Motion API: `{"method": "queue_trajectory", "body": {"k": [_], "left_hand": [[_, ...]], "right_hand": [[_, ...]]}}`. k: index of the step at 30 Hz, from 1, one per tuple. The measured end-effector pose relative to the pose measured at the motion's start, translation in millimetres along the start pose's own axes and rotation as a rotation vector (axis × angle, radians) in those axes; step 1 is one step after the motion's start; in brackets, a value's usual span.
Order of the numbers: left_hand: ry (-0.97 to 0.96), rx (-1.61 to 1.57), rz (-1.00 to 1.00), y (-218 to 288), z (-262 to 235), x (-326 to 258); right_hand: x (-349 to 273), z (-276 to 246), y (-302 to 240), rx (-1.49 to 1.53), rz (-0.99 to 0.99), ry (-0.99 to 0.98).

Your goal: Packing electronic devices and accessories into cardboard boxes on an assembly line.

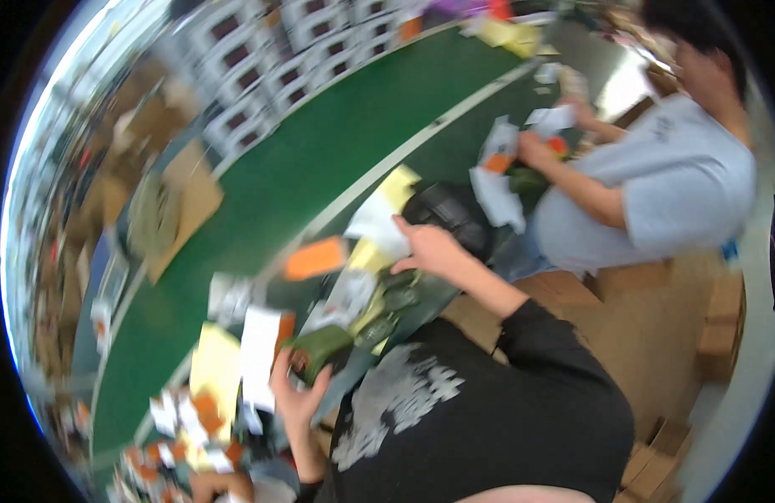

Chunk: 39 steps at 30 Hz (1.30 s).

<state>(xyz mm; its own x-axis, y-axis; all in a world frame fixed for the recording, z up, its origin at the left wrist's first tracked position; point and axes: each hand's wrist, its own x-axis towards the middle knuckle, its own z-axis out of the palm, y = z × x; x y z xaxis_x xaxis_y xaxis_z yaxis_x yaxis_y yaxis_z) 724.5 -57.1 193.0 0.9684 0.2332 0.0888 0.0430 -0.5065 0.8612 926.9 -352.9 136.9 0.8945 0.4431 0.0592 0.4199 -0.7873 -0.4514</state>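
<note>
My left hand (297,394) grips a dark green, rounded item (322,345) with a brownish patch at its end, thumb and fingers on either side. Blur hides its exact kind. My right hand (438,250) reaches out over the bench, thumb and index finger apart, nearest to a white sheet (377,222) lying partly over yellow paper (399,186). Between my hands lie clear-wrapped dark green items (396,300) and a crumpled clear plastic bag (351,289). Just left of the held item are a white sheet with an orange edge (260,352) and a yellow sheet (215,365).
A green conveyor belt (262,201) curves past the bench, with an orange card (315,258) near its edge. Stacked white boxes (236,75) stand beyond. A black bag (448,214) lies right of my hand. A co-worker (647,176) handles papers at right; cardboard boxes (656,469) sit behind.
</note>
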Motion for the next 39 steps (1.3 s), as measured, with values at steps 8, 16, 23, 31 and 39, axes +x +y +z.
{"method": "queue_trajectory", "body": {"k": [8, 16, 23, 31, 39], "left_hand": [[-0.2, 0.062, 0.139, 47.5, 13.1, 44.5], [-0.325, 0.107, 0.087, 32.2, 15.5, 24.3], [-0.309, 0.287, 0.431, 20.9, 20.4, 22.4], [-0.327, 0.331, 0.411, 7.6, 37.4, 7.0], [0.373, 0.064, 0.277, 43.6, -29.1, 3.0]], "right_hand": [[-14.7, -24.4, -83.7, 0.571, -0.318, -0.502], [-28.9, 5.3, -87.2, 0.517, -0.224, -0.658], [-48.4, 10.2, -82.8, 0.584, -0.161, -0.528], [-51.8, 6.9, -79.5, 0.55, -0.229, -0.527], [-80.3, 1.9, -30.2, 0.407, -0.088, -0.382]]}}
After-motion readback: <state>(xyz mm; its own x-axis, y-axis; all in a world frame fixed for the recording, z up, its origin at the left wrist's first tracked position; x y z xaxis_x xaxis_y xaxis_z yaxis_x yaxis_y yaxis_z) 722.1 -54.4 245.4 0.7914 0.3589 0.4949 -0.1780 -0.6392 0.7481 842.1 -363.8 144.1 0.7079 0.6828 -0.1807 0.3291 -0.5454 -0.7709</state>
